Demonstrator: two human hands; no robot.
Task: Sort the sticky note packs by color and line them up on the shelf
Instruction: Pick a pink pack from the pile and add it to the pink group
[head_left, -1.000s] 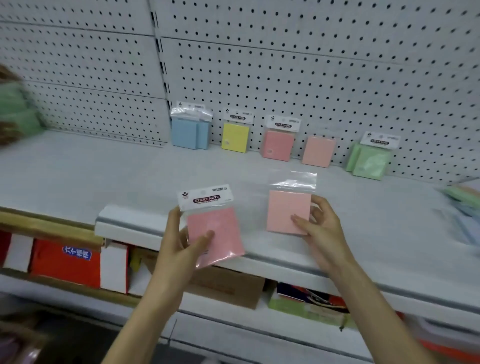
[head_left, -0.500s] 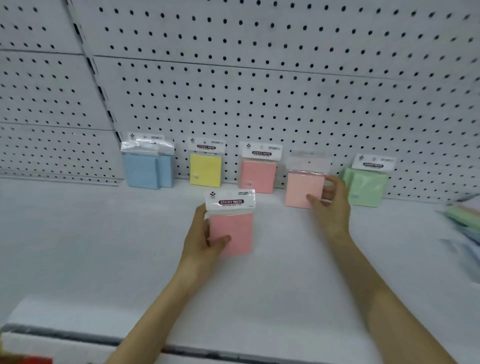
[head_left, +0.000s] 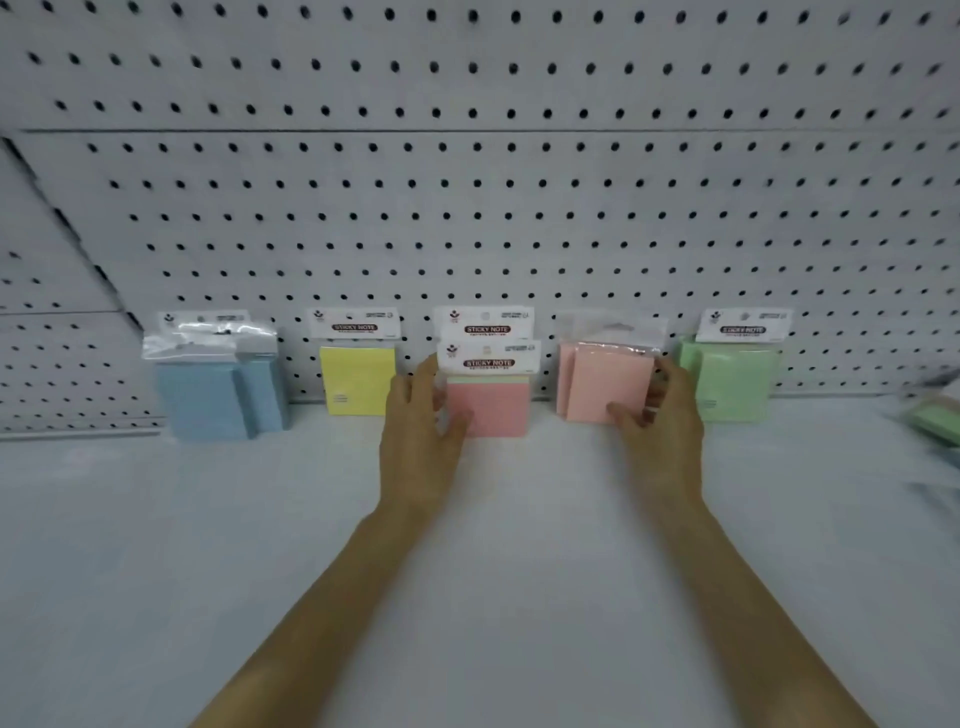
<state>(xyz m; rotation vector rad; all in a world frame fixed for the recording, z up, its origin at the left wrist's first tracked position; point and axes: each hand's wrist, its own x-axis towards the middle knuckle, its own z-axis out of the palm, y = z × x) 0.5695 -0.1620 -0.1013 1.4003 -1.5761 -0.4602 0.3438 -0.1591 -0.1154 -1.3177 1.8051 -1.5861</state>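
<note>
From the head camera, a white shelf board (head_left: 156, 545) runs up to a white perforated pegboard back wall (head_left: 467, 208), and a row of sticky note packs in clear plastic sleeves stands on the shelf, leaning against that wall. At the left end are two light blue packs (head_left: 202, 400), one overlapping the other. Next to them is a single yellow pack with a white header card (head_left: 356, 382). The left hand (head_left: 415, 436) holds a deeper pink pack with a white "STICKY NOTE" header card (head_left: 493, 410): its thumb lies across the front near the lower left corner and its fingers curl round the left edge. This pack stands on the shelf directly in front of another pink pack (head_left: 485, 321), of which only the header card shows above it. The right hand (head_left: 662, 421) grips a pale pink pack in a plain clear sleeve (head_left: 608, 382), thumb on its front face and fingers wrapped behind its right edge, set in front of a second pale pink pack (head_left: 565, 374) that shows at its left. Just beyond the right hand stand two light green packs (head_left: 737, 382). At the far right edge lies a blurred green pack (head_left: 935, 415), well apart from the row.
</note>
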